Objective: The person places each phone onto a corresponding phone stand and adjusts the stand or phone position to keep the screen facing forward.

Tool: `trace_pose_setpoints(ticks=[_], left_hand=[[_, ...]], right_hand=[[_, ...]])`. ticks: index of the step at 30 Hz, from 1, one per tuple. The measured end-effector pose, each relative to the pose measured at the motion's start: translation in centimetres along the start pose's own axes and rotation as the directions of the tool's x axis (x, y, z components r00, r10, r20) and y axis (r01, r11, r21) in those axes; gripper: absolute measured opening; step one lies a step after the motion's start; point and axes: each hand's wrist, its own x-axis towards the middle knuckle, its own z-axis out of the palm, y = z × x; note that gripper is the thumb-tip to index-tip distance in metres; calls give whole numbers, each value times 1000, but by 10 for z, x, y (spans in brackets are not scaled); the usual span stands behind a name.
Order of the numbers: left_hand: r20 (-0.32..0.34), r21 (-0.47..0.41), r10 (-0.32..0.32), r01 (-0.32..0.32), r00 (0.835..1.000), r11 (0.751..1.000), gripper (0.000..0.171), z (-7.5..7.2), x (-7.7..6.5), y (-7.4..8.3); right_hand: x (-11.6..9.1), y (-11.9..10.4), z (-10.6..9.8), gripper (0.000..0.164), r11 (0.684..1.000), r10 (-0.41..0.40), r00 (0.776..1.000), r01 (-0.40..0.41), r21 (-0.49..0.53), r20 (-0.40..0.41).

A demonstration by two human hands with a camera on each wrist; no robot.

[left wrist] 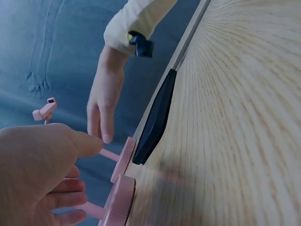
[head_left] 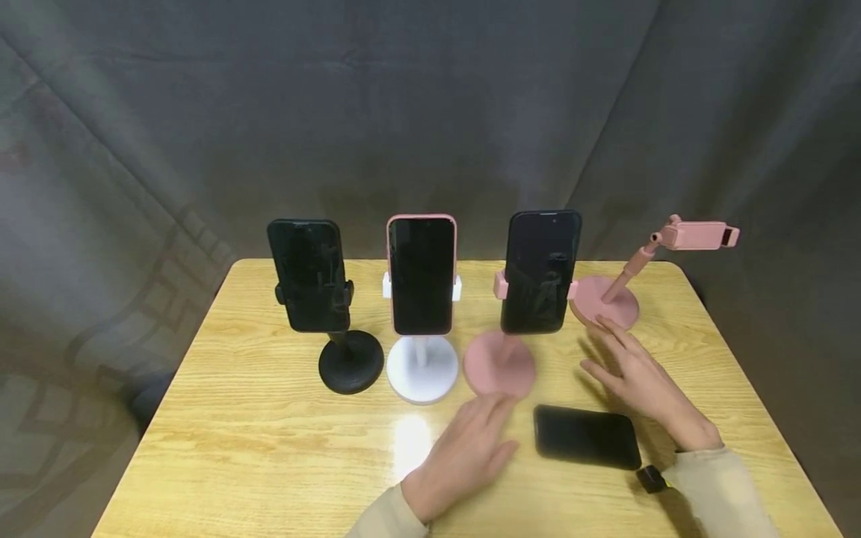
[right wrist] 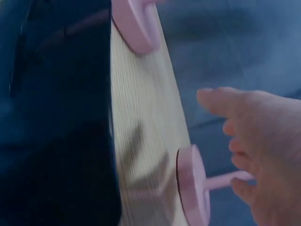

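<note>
My left hand (head_left: 466,450) is over the table in front of a pink phone stand (head_left: 499,366), fingers extended and holding nothing; it is slightly blurred. That stand clamps a black phone (head_left: 541,271) upright. To the right, my right hand (head_left: 635,371) reaches toward the round base of a second pink stand (head_left: 605,301), whose clamp (head_left: 699,235) carries no phone. Its fingers are loosely spread, with nothing gripped; whether they touch the base I cannot tell. Between the hands, another black phone (head_left: 587,437) lies flat on the table.
Left of the pink stands, a white stand (head_left: 422,371) holds a pink-cased phone (head_left: 421,275), and a black stand (head_left: 351,362) holds a dark phone (head_left: 309,275). Behind the wooden table (head_left: 269,448) hangs a dark grey curtain (head_left: 403,112). A small black device (head_left: 650,479) sits at the right wrist.
</note>
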Motion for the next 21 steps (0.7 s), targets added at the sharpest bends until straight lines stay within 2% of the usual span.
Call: trace_pose_setpoints(ticks=[2, 7, 15, 17, 21], left_hand=[[7, 1, -2, 2, 1000, 1000, 65, 0, 0, 0], [26, 0, -4, 4, 1000, 1000, 64, 2, 2, 2], [33, 2, 15, -15, 999, 1000, 65, 2, 5, 6], [39, 10, 19, -20, 999, 1000, 64, 2, 6, 7], [46, 27, 28, -29, 999, 999, 62, 2, 7, 7]], right_hand=[[5, 11, 0, 65, 1000, 14, 1000, -14, 12, -6], [14, 29, 2, 77, 996, 78, 993, -81, 35, 84], [19, 43, 5, 86, 982, 178, 959, -189, 29, 219], [20, 44, 6, 87, 980, 186, 955, -198, 30, 229], [21, 44, 9, 84, 984, 171, 964, -179, 17, 205]])
